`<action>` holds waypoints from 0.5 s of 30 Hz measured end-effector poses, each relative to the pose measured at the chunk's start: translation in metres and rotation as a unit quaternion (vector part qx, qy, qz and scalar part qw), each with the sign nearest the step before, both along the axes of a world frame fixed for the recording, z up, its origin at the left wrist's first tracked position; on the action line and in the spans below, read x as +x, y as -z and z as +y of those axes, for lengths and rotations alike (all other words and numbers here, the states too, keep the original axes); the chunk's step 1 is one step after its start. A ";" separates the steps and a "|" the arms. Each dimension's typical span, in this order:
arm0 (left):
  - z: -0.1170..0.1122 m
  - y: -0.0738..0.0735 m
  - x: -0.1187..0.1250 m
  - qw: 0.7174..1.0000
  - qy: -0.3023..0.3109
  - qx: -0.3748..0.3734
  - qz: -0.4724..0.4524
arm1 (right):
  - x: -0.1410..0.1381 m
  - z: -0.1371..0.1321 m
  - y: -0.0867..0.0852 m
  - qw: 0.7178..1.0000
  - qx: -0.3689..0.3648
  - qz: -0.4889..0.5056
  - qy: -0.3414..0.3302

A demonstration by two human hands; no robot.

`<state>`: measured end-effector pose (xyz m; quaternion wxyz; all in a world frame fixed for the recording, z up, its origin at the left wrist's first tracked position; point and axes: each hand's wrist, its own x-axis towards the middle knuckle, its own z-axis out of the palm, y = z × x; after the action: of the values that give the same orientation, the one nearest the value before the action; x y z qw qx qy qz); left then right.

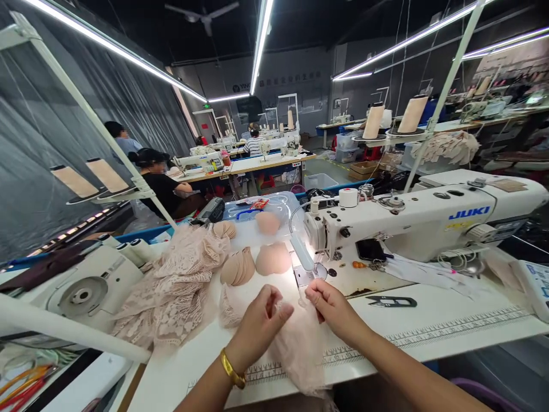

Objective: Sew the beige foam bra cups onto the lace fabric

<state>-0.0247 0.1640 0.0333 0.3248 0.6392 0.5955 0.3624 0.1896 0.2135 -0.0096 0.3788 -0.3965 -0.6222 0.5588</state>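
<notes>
A sheer, pale pink lace fabric hangs over the table's front edge between my hands. My left hand, with a gold bangle at the wrist, has curled fingers around a bit of its lace edge. Closed in a pinch, my right hand grips the fabric's upper edge just in front of the needle plate. The white sewing machine stands behind and right of it. Beyond my left hand lie fanned beige cup pads and a pinkish stack of pads.
A heap of lace pieces covers the left of the table. Thread snips lie right of my right hand, above a printed ruler strip. A clear plastic lid is behind the pads. Other people sit further back.
</notes>
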 end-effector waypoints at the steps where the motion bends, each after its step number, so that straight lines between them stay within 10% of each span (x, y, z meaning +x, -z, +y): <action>1: 0.007 -0.005 -0.013 0.995 -0.019 0.044 0.087 | -0.002 0.002 0.004 1.000 -0.009 -0.003 -0.004; 6: 0.049 -0.015 -0.082 0.919 -0.176 0.133 0.327 | -0.004 0.007 0.014 1.000 0.023 -0.017 -0.002; 15: 0.073 0.008 -0.105 0.897 -0.190 0.085 0.389 | -0.003 0.010 0.008 0.993 -0.041 0.107 -0.019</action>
<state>-0.1302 0.2370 0.0257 -0.0636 0.6292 0.7512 0.1888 0.1862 0.2236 -0.0174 0.4160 -0.3382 -0.5622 0.6297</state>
